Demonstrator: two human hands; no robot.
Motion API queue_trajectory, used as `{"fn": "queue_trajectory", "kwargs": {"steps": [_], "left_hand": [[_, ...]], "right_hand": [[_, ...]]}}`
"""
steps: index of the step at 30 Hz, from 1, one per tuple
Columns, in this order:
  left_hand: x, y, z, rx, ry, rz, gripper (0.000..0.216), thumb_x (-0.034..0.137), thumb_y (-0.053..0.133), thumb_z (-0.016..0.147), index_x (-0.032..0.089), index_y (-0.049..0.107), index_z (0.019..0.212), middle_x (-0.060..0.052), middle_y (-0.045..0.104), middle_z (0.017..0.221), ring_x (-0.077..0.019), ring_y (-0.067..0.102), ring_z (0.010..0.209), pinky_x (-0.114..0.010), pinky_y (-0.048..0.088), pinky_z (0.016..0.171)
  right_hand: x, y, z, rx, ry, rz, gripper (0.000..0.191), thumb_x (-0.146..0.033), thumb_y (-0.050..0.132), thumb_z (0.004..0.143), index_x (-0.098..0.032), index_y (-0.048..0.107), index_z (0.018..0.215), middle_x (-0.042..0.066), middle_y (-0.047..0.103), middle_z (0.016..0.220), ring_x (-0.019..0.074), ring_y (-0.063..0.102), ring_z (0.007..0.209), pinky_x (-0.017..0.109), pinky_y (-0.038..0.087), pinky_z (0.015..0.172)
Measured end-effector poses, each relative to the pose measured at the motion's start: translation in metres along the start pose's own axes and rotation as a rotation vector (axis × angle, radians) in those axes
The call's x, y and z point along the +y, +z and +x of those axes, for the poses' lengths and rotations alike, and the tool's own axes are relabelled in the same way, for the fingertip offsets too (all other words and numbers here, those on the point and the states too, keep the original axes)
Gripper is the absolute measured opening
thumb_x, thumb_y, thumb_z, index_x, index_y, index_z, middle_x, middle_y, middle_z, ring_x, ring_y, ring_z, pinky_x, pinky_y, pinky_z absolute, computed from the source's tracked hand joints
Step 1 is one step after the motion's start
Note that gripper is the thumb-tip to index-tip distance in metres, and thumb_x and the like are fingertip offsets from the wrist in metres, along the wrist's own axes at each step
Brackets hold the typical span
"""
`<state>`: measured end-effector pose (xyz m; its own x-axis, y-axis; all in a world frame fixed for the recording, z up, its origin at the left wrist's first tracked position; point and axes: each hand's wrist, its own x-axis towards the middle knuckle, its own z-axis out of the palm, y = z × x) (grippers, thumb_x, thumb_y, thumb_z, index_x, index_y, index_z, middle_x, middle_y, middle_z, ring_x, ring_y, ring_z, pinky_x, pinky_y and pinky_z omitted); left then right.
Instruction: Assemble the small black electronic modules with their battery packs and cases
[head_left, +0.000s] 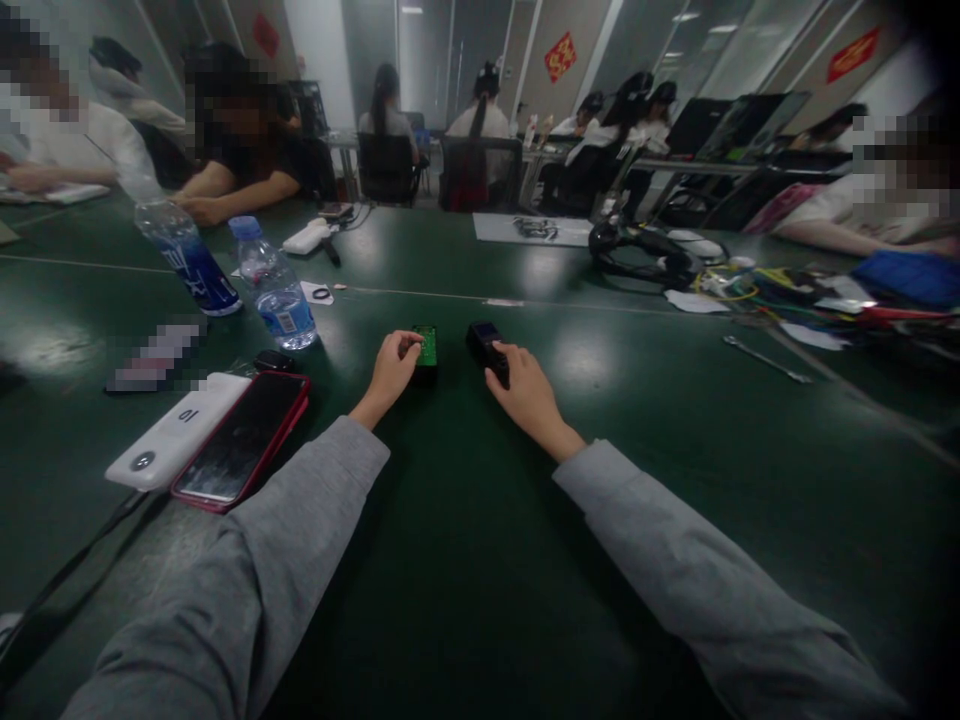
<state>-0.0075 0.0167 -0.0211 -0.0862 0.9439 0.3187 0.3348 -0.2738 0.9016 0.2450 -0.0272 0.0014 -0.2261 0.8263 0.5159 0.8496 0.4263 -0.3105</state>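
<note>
Both my arms in grey sleeves reach out over a dark green table (465,560). My left hand (390,372) is curled, its fingertips pinched on the near edge of a small green circuit board (427,346) that lies flat on the table. My right hand (523,385) is closed over the near end of a small black device (484,342), which rests on the table just right of the board. The two objects lie a hand's width apart.
At the left lie a phone in a red case (241,440), a white power bank (176,432) and two water bottles (276,288). A wrench (765,358), cables and a black headset (645,255) sit to the right. Other people sit around the table and behind it.
</note>
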Motion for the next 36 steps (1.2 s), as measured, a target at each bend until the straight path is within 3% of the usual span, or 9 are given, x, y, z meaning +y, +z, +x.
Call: {"fn": "queue_trajectory", "kwargs": {"steps": [6,12,14,17,23,26,30,32,36], "left_hand": [[0.004,-0.001,-0.002,-0.021,-0.028,-0.008,0.014,0.023,0.056,0.093,0.02,0.063,0.104,-0.006,0.06,0.102,-0.0188,0.058,0.09,-0.035,0.049,0.079],[0.005,-0.001,-0.002,-0.02,-0.024,0.001,0.014,0.021,0.055,0.092,0.02,0.063,0.103,-0.005,0.061,0.1,-0.0176,0.058,0.088,-0.033,0.048,0.078],[0.005,-0.001,-0.002,-0.019,-0.022,0.001,0.014,0.022,0.055,0.092,0.02,0.063,0.103,-0.005,0.061,0.099,-0.0175,0.058,0.088,-0.033,0.048,0.079],[0.006,-0.001,-0.002,-0.012,-0.022,-0.007,0.013,0.022,0.056,0.092,0.021,0.063,0.102,-0.005,0.061,0.099,-0.0177,0.058,0.09,-0.032,0.048,0.08],[0.009,-0.001,-0.003,0.004,-0.037,0.009,0.013,0.02,0.056,0.09,0.02,0.064,0.1,-0.005,0.059,0.095,-0.0175,0.057,0.086,-0.032,0.048,0.079],[0.008,-0.001,-0.002,-0.013,-0.032,0.009,0.014,0.022,0.056,0.092,0.021,0.064,0.102,-0.005,0.059,0.098,-0.0176,0.057,0.087,-0.033,0.048,0.078],[0.005,-0.001,-0.001,-0.012,-0.034,0.01,0.012,0.021,0.056,0.091,0.021,0.064,0.101,-0.004,0.06,0.097,-0.0172,0.058,0.087,-0.032,0.048,0.079],[0.004,0.0,-0.001,-0.015,-0.037,0.0,0.012,0.022,0.056,0.091,0.021,0.063,0.101,-0.004,0.06,0.098,-0.0171,0.058,0.087,-0.032,0.048,0.079],[0.003,0.001,-0.001,-0.014,-0.027,-0.03,0.012,0.023,0.056,0.092,0.021,0.063,0.101,-0.004,0.061,0.099,-0.017,0.058,0.089,-0.033,0.048,0.082]], "right_hand": [[-0.004,-0.003,-0.004,-0.003,-0.003,0.032,0.046,-0.04,0.048,0.096,-0.015,0.05,0.134,0.016,0.06,0.114,0.0315,0.06,0.101,0.05,0.054,0.084],[0.002,-0.038,0.015,0.562,0.014,0.14,0.038,-0.041,0.045,0.099,-0.021,0.049,0.132,0.013,0.056,0.126,0.0281,0.053,0.12,0.05,0.045,0.102],[0.012,-0.044,0.018,0.631,0.059,0.135,0.038,-0.043,0.047,0.098,-0.021,0.05,0.129,0.013,0.056,0.123,0.0277,0.054,0.119,0.05,0.045,0.101],[0.031,-0.037,0.013,0.566,0.162,0.097,0.038,-0.045,0.052,0.095,-0.019,0.055,0.122,0.013,0.059,0.117,0.0272,0.058,0.109,0.047,0.049,0.094],[0.055,-0.011,0.0,0.238,0.315,-0.008,0.036,-0.045,0.058,0.087,-0.017,0.058,0.11,0.013,0.063,0.105,0.0271,0.06,0.09,0.043,0.051,0.078],[0.053,-0.013,0.001,0.242,0.248,-0.107,0.035,-0.043,0.053,0.089,-0.015,0.058,0.109,0.015,0.061,0.105,0.0309,0.056,0.1,0.048,0.048,0.087],[0.037,-0.024,0.001,0.418,0.114,-0.154,0.028,-0.037,0.044,0.095,-0.015,0.06,0.105,0.015,0.058,0.107,0.0301,0.051,0.107,0.049,0.043,0.094],[0.024,-0.026,-0.002,0.344,-0.005,-0.101,0.026,-0.034,0.041,0.098,-0.017,0.06,0.102,0.011,0.06,0.099,0.0261,0.055,0.096,0.043,0.045,0.087],[-0.003,-0.025,-0.007,0.049,-0.201,-0.055,0.026,-0.034,0.042,0.099,-0.017,0.06,0.109,0.01,0.064,0.096,0.0228,0.059,0.087,0.037,0.048,0.077]]}}
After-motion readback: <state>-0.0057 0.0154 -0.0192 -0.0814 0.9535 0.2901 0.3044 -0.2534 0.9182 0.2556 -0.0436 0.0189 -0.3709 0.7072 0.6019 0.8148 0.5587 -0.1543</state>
